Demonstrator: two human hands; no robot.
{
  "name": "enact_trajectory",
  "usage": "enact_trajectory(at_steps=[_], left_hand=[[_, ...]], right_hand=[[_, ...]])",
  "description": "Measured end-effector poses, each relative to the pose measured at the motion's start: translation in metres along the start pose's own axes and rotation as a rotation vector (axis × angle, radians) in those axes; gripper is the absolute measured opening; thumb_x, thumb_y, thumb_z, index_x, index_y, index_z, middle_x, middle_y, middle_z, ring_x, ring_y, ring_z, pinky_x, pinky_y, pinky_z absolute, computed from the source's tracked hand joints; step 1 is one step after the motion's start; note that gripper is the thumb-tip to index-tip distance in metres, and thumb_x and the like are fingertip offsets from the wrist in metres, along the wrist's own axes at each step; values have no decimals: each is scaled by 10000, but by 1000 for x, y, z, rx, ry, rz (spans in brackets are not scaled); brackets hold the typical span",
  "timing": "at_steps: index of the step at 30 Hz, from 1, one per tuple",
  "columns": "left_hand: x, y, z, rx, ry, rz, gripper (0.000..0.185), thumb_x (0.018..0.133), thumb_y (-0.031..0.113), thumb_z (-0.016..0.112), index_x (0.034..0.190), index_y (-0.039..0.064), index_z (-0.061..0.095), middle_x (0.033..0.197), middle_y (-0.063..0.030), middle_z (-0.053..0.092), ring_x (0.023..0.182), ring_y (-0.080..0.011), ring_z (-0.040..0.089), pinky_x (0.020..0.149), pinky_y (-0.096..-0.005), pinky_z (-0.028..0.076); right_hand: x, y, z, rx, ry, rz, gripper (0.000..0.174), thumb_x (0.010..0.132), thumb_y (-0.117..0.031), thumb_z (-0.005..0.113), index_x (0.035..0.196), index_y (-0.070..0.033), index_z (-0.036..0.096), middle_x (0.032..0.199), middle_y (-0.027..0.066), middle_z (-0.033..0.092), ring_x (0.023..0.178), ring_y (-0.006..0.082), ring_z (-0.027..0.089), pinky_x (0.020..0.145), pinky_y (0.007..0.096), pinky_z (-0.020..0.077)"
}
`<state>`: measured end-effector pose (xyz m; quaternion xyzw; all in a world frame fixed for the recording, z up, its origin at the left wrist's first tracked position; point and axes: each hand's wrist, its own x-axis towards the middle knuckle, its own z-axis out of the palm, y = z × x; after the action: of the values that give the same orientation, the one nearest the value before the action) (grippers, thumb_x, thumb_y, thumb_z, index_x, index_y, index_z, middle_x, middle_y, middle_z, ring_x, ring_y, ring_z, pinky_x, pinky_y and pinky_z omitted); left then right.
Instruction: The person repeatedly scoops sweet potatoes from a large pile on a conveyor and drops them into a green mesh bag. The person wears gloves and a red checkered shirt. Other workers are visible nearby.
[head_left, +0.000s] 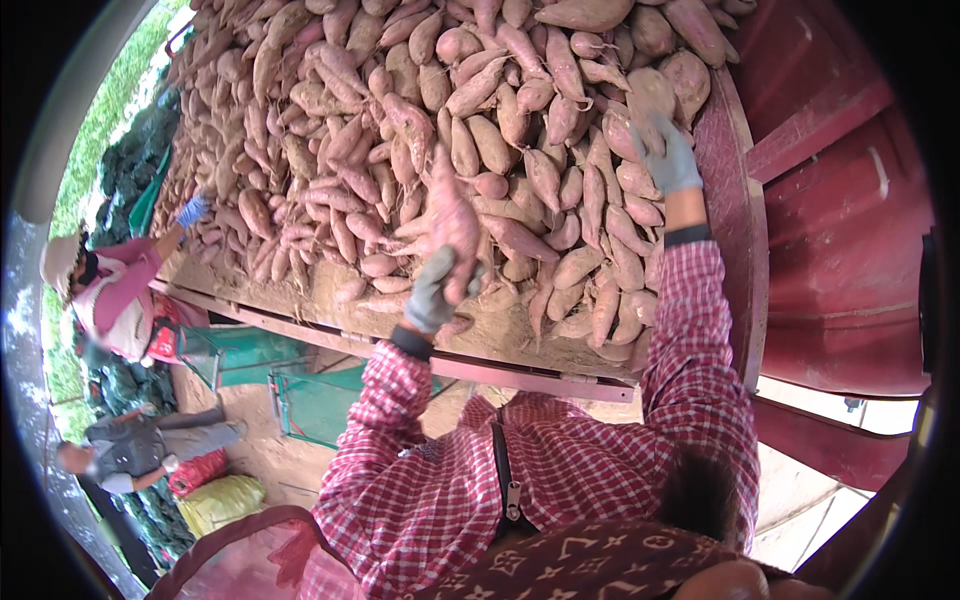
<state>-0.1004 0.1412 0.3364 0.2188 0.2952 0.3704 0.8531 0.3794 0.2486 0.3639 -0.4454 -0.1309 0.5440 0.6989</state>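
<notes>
A deep heap of soil-dusted sweet potatoes (517, 112) lies on a flat wooden truck bed (330, 279). My left hand (433, 296), in a grey glove, is closed round the lower end of a long pink sweet potato (452, 214), which points up and away over the heap's near edge. At the right side of the heap, my right hand (670, 154), gloved too, reaches far forward. Its fingers are on a large, blurred brownish sweet potato (651, 94).
A red metal side wall (832, 247) bounds the bed on the right. Along the near edge runs a pink metal rail (510, 371). At left, a person in a hat (112, 292) reaches into the heap; another person (150, 450) stands near green mesh frames (315, 401) and filled sacks (221, 502).
</notes>
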Motion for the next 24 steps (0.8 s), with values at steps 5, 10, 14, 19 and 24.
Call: enact_trajectory(at_steps=[5, 10, 14, 19, 24], left_hand=[[-133, -26, -105, -1, 252, 119, 585, 990, 555, 649, 1187, 5, 657, 1014, -129, 725, 790, -215, 684, 689, -313, 563], [-242, -70, -199, -302, 621, 264, 476, 970, 523, 706, 1163, 92, 652, 1021, -124, 707, 788, -234, 689, 689, -337, 617], [-252, -87, -252, -528, 711, 314, 541, 918, 582, 746, 1123, 91, 649, 892, -83, 729, 721, -209, 703, 618, -298, 609], [-280, -127, -338, -479, 986, 370, 452, 946, 540, 679, 1188, 160, 646, 1014, -78, 735, 941, -253, 698, 686, -335, 609], [-251, -102, -303, -576, 1183, 235, 834, 984, 625, 561, 1617, 150, 296, 1659, -184, 340, 1503, -344, 404, 1207, -517, 343]], right_hand=[[-116, 67, -40, 212, -91, 70, 402, 1051, -170, 568, 1414, 0, 533, 1467, 143, 565, 1369, 310, 547, 1145, 406, 477], [-219, 149, 29, -331, -432, -53, 500, 1003, -225, 626, 1400, 57, 514, 1265, 146, 655, 1110, 218, 649, 926, 342, 558], [-266, 232, 100, -547, -960, 27, 264, 1011, -106, 615, 1255, -43, 692, 1165, 127, 667, 1015, 197, 705, 838, 317, 604], [-318, 381, 180, -475, -1396, 429, 281, 947, -224, 712, 1168, -64, 645, 1045, 63, 699, 931, 176, 670, 761, 312, 581], [-251, 447, 216, -955, -1193, 50, 594, 889, -295, 733, 1382, -15, 556, 1154, 178, 682, 1020, 318, 671, 899, 456, 554]])
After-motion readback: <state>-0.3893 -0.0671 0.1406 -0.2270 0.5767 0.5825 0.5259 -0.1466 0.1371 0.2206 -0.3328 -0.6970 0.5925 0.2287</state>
